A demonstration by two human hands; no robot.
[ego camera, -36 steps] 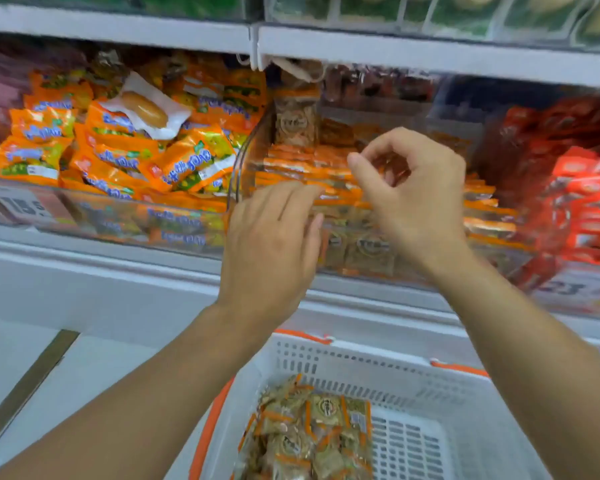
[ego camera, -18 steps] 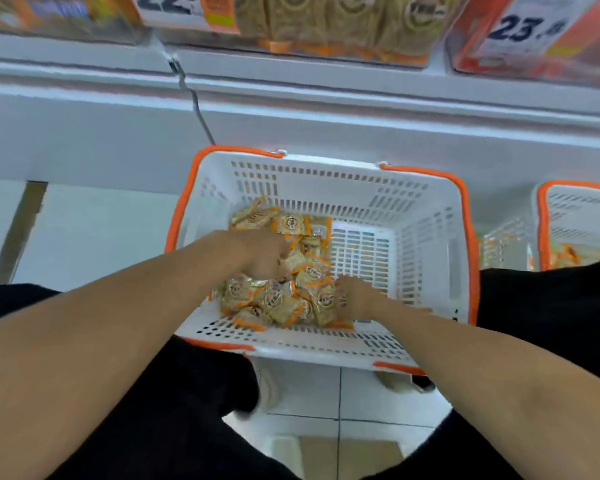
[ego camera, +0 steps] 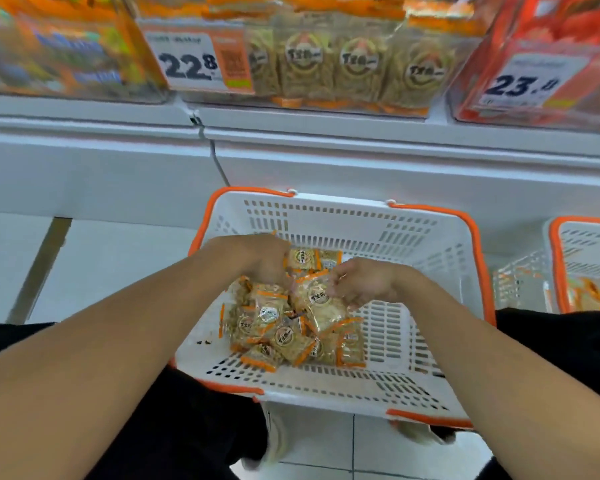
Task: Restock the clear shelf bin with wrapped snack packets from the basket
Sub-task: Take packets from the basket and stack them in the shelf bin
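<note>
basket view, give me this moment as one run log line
stage: picking from basket | left hand: gripping snack packets | right hand: pinching a packet | shelf bin: part full

White slotted plastic basket (ego camera: 426,258), orange rim. Clear-wrapped tan snack packets (ego camera: 278,327) in it: orange edge strips, round white logo with dark lettering. Clear shelf bin (ego camera: 347,64) packets show same pattern. White price tag (ego camera: 187,60), dark digits, orange side panel. Red packs (ego camera: 568,26) at right.
</note>
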